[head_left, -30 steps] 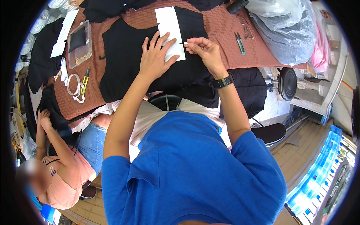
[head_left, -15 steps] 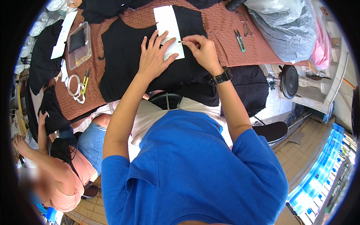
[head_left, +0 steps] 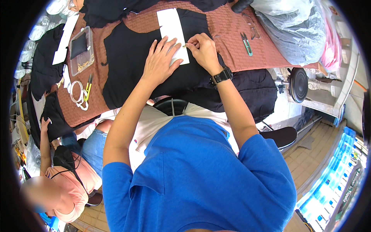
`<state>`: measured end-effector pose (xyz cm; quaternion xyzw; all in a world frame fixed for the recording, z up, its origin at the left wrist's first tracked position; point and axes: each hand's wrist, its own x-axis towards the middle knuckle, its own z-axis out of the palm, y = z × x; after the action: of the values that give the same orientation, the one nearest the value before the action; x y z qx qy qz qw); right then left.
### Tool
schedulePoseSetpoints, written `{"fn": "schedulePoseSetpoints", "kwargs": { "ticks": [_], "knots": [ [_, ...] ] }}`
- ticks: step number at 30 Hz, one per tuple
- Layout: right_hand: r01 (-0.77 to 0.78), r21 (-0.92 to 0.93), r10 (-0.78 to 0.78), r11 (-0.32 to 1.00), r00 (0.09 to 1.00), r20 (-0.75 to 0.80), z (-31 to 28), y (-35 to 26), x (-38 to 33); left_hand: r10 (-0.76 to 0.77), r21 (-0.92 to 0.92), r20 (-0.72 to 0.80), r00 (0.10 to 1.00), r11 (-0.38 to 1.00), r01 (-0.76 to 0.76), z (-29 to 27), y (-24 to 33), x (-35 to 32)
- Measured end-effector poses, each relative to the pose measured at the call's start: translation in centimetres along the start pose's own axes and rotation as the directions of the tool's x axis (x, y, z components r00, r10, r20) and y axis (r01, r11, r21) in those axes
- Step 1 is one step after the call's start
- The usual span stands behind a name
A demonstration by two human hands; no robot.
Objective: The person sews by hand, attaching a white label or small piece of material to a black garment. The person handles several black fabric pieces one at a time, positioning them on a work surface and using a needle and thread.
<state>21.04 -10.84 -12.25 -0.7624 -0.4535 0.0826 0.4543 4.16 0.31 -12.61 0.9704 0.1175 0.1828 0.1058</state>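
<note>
A white paper pattern piece (head_left: 172, 27) lies on black fabric (head_left: 127, 62) spread over the reddish-brown table cover (head_left: 228, 34). My left hand (head_left: 160, 60) presses flat on the lower end of the paper, fingers spread. My right hand (head_left: 203, 48), with a black watch on its wrist, pinches a small thin yellowish marking tool (head_left: 186, 45) at the paper's right edge. The tool's tip touches the paper beside my left fingers.
Green thread snips (head_left: 246, 41) lie right of my hands. A clear box of small parts (head_left: 81, 50), white tape loops (head_left: 77, 92) and yellow-green clippers (head_left: 89, 83) sit to the left. Bagged bundles (head_left: 293, 31) fill the right end. Another person (head_left: 65, 170) in a pink top sits lower left.
My hands have shifted slightly along the paper's right edge. The person at lower left has lowered their raised arm and leaned forward.
</note>
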Motion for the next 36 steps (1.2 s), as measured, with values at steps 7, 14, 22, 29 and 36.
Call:
{"fn": "schedulePoseSetpoints", "kwargs": {
  "ticks": [7, 14, 22, 29, 36],
  "knots": [
    [-0.033, -0.015, 0.033, 0.999, 0.999, 0.032, -0.36, -0.01, 0.31, 0.018, 0.014, 0.004, 1.0, 1.0, -0.018, -0.34, 0.28, 0.09],
    [-0.027, -0.018, 0.028, 0.999, 0.999, 0.036, -0.35, -0.01, 0.15, 0.005, 0.004, 0.003, 1.0, 1.0, -0.006, -0.25, 0.35, 0.04],
    [-0.059, 0.003, 0.059, 0.998, 0.998, -0.01, 0.25, 0.48, 0.58, -0.003, -0.013, 0.004, 1.0, 1.0, 0.003, -0.37, 0.35, 0.03],
    [-0.049, -0.006, 0.049, 0.999, 0.999, 0.003, -0.03, 0.17, 0.66, -0.011, -0.019, 0.005, 1.0, 1.0, 0.011, -0.35, 0.45, 0.03],
    [-0.036, -0.015, 0.036, 0.999, 0.999, -0.006, 0.0, 0.22, 0.56, -0.003, -0.031, -0.009, 1.0, 1.0, 0.003, -0.15, 0.36, 0.0]
  ]
}}
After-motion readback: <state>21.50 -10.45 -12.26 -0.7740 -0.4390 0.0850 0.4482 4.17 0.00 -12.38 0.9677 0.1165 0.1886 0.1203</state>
